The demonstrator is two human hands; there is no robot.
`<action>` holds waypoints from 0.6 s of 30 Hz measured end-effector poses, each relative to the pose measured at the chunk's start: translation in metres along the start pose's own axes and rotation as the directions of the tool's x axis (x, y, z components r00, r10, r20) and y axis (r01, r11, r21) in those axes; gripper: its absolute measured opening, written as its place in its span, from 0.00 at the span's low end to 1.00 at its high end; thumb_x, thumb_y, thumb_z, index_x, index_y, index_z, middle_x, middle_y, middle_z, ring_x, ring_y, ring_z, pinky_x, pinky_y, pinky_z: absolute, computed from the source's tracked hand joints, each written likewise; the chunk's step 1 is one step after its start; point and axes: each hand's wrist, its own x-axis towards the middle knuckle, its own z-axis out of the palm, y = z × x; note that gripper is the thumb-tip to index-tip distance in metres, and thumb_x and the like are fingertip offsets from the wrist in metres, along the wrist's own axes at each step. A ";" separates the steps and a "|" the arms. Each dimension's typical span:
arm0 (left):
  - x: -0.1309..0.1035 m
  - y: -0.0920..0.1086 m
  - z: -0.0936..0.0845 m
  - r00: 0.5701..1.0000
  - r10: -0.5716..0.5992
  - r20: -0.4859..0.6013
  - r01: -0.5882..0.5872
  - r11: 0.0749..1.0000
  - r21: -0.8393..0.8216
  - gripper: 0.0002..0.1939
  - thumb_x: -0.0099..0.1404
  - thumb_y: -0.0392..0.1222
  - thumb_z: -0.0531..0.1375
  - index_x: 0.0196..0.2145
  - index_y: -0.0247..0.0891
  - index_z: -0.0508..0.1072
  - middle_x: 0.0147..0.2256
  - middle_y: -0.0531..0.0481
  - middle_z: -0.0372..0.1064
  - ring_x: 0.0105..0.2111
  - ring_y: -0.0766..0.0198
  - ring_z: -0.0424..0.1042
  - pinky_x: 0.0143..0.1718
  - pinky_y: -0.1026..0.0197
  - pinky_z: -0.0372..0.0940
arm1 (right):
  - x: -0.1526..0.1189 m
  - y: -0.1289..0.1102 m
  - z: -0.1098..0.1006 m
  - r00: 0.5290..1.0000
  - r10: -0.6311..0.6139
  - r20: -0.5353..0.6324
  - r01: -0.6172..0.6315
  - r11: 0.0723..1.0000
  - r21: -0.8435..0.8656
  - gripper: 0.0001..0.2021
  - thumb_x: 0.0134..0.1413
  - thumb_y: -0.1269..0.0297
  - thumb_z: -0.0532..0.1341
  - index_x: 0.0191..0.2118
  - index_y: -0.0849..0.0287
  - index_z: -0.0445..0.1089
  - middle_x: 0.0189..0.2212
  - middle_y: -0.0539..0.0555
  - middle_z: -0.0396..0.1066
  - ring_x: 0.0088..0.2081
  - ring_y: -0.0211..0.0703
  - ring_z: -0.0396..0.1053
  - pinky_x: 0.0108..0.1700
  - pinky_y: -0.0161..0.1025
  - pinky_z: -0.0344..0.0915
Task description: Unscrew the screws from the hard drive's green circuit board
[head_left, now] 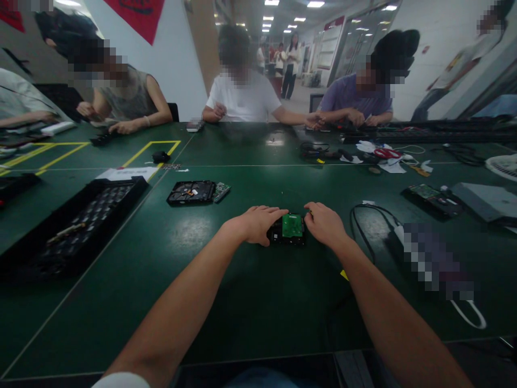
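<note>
On one table [262, 307], left hand [258, 222] clasps one drive [292, 226]; whether right hand [323, 223] grips, I cannot tell.

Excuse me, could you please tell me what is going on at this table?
A person has both hands at a black box with a green circuit board on top. The left hand curves around its left end; the right hand is at its right end, though contact there is unclear. The box is on the green table. Farther left lies another black box beside a small circuit board.
</note>
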 end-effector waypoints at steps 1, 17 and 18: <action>-0.001 -0.001 0.000 1.000 -0.011 0.004 0.011 1.000 -0.004 0.60 0.58 0.43 0.72 0.77 0.49 0.42 0.77 0.41 0.45 0.75 0.42 0.49 0.72 0.42 0.50 | 0.000 0.000 0.000 1.000 0.002 0.008 -0.002 1.000 0.002 0.18 0.72 0.64 0.52 0.60 0.60 0.72 0.54 0.62 0.77 0.50 0.52 0.76 0.47 0.44 0.68; -0.005 0.004 -0.007 1.000 -0.002 0.025 0.002 1.000 0.013 0.46 0.61 0.47 0.71 0.73 0.53 0.59 0.77 0.41 0.45 0.74 0.38 0.50 0.69 0.39 0.55 | 0.000 0.002 0.001 1.000 -0.010 -0.012 0.010 1.000 -0.008 0.18 0.72 0.64 0.53 0.59 0.60 0.73 0.53 0.62 0.77 0.51 0.53 0.76 0.49 0.46 0.68; -0.005 0.004 -0.008 1.000 -0.004 0.022 0.004 1.000 0.011 0.46 0.61 0.47 0.71 0.73 0.53 0.59 0.77 0.41 0.45 0.74 0.38 0.50 0.69 0.40 0.55 | 0.000 0.001 0.001 1.000 -0.008 -0.011 0.008 1.000 -0.007 0.18 0.72 0.64 0.53 0.59 0.60 0.73 0.54 0.62 0.77 0.51 0.53 0.76 0.49 0.46 0.68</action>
